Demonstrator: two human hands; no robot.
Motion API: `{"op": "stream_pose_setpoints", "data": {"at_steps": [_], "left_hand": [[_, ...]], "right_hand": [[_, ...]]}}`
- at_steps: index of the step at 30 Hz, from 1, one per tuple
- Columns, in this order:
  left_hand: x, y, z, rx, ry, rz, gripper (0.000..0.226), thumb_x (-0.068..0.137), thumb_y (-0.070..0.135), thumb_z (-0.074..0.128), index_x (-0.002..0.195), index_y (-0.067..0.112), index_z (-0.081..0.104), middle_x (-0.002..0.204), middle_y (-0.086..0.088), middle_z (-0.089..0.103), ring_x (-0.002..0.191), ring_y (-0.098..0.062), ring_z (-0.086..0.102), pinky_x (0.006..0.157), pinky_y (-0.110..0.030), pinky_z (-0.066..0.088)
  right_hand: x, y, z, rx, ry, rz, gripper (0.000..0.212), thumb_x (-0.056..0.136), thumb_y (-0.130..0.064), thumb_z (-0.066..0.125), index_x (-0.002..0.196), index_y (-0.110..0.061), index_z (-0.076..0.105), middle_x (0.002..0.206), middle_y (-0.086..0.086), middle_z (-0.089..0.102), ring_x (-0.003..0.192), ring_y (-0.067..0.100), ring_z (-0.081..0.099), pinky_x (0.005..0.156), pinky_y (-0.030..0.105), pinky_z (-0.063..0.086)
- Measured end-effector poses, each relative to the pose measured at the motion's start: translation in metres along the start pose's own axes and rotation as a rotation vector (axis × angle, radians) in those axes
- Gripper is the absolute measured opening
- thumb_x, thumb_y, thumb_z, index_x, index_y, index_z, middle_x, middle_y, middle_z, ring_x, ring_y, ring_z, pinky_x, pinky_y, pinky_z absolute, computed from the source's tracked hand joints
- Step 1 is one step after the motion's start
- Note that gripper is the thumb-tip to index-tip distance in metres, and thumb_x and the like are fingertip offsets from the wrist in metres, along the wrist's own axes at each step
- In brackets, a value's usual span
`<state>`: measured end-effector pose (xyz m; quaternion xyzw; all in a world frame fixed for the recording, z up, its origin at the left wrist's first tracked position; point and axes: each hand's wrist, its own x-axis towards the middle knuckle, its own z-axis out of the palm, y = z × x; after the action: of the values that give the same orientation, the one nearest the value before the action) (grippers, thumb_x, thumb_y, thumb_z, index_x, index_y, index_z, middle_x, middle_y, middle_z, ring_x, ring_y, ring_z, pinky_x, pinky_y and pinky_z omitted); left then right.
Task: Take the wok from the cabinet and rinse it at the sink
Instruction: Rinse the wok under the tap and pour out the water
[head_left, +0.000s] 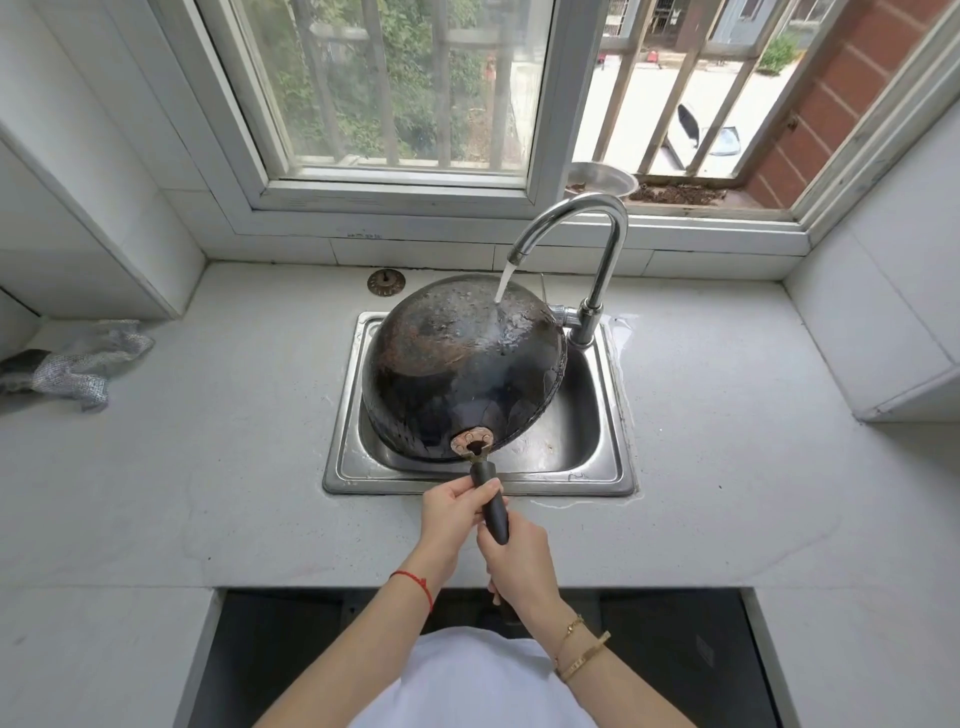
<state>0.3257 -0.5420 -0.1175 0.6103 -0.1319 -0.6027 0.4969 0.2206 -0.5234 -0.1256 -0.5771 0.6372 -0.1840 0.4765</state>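
A blackened wok (457, 364) is turned bottom-up over the steel sink (597, 462), tilted with its far edge raised. Water runs from the curved chrome faucet (597, 223) onto the wok's far upper side. The wok's dark handle (491, 499) points toward me over the sink's front rim. My left hand (452, 519) grips the handle near the wok. My right hand (519, 566) grips it just behind. The wok's inside is hidden.
A round sink strainer (386, 282) lies on the counter behind the sink. A crumpled grey cloth (78, 364) sits at the left counter edge. A metal bowl (602, 179) stands on the window sill. An open dark cabinet space (291, 649) is below the counter.
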Motion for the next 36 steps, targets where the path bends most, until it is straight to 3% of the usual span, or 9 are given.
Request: {"op": "stream_pose_setpoints", "data": {"at_steps": [27,31,36], "left_hand": [[0.0028,-0.0033,0.0006,0.020,0.007,-0.012,0.027,0.084,0.011,0.075,0.109,0.001,0.072,0.091,-0.012,0.078,0.083,-0.020,0.077,0.067,-0.022,0.059],[0.0015,-0.0028,0.0008,-0.003,-0.010,-0.018,0.023,0.084,0.010,0.074,0.106,0.002,0.072,0.084,-0.008,0.079,0.080,-0.020,0.077,0.064,-0.020,0.057],[0.0016,-0.0029,0.0004,0.003,-0.012,-0.014,0.021,0.084,0.012,0.075,0.104,0.007,0.072,0.086,-0.007,0.079,0.083,-0.020,0.077,0.065,-0.021,0.058]], "right_hand": [[0.0013,0.0033,0.0006,-0.009,-0.010,0.025,0.009,0.098,-0.029,0.059,0.100,-0.020,0.059,0.071,0.005,0.065,0.047,0.014,0.064,0.041,0.023,0.054],[0.0013,0.0020,-0.0018,-0.001,-0.022,0.034,0.010,0.098,-0.025,0.057,0.096,-0.015,0.059,0.070,0.012,0.065,0.040,0.017,0.061,0.037,0.028,0.053],[0.0002,-0.0002,-0.0033,0.002,-0.026,0.034,0.012,0.098,-0.026,0.057,0.098,-0.014,0.059,0.068,0.008,0.063,0.036,0.010,0.058,0.036,0.022,0.048]]}}
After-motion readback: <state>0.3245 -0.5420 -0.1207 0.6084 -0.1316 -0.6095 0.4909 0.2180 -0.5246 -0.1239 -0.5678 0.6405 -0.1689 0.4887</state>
